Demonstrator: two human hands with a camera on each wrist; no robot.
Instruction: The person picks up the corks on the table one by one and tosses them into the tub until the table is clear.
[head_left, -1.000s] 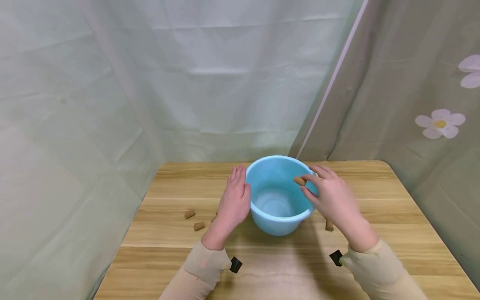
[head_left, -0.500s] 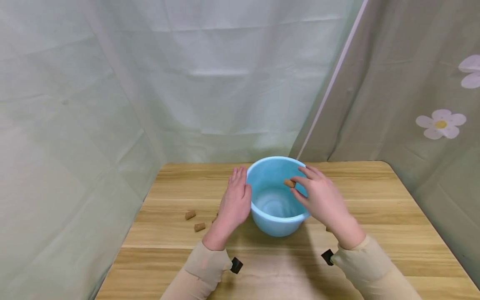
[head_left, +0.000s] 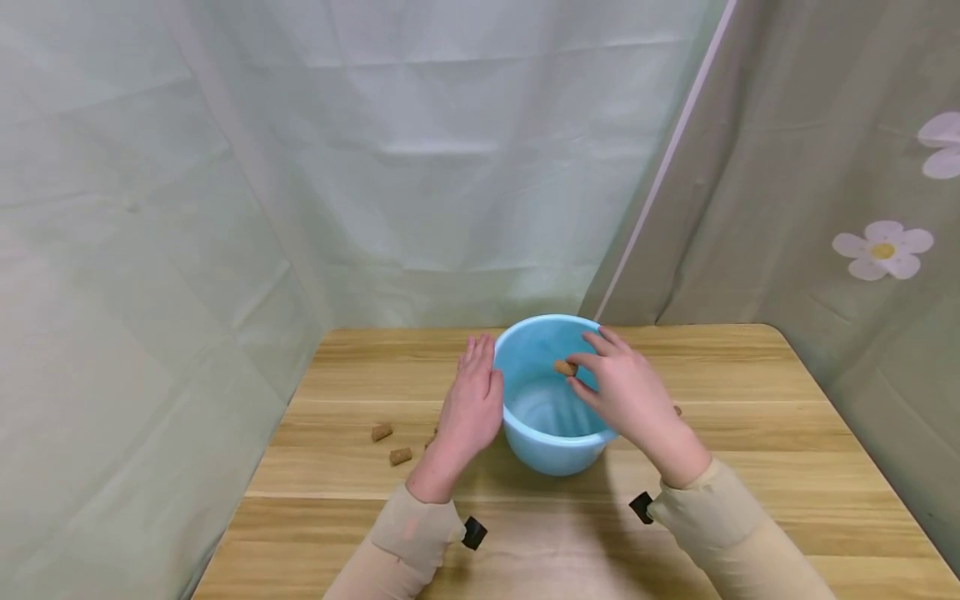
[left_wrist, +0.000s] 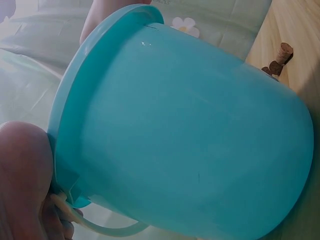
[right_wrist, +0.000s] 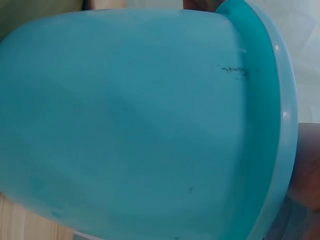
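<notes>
A light blue plastic bucket (head_left: 557,457) stands upright on the wooden table. Thumb and index finger of my right hand (head_left: 632,393) pinch a small brown cork (head_left: 564,367) over the bucket's opening, the other fingers spread. My left hand (head_left: 472,407) rests with straight fingers along the left side of the rim. From the left wrist, the bucket wall (left_wrist: 190,125) fills the view, with the bucket's handle (left_wrist: 112,231) hanging near my fingers. The right wrist view is mostly bucket wall (right_wrist: 130,120), so the cork is hidden there.
Two loose corks lie left of the bucket, one cork (head_left: 382,432) behind another cork (head_left: 401,457). Others are partly covered by my left wrist. Past the bucket, the left wrist view shows a cork (left_wrist: 285,52) on the table. Curtains (head_left: 480,167) hang behind the table.
My right hand has moved left with the pinched cork, from the bucket's right rim to above the middle of its opening. The left hand has stayed at the rim.
</notes>
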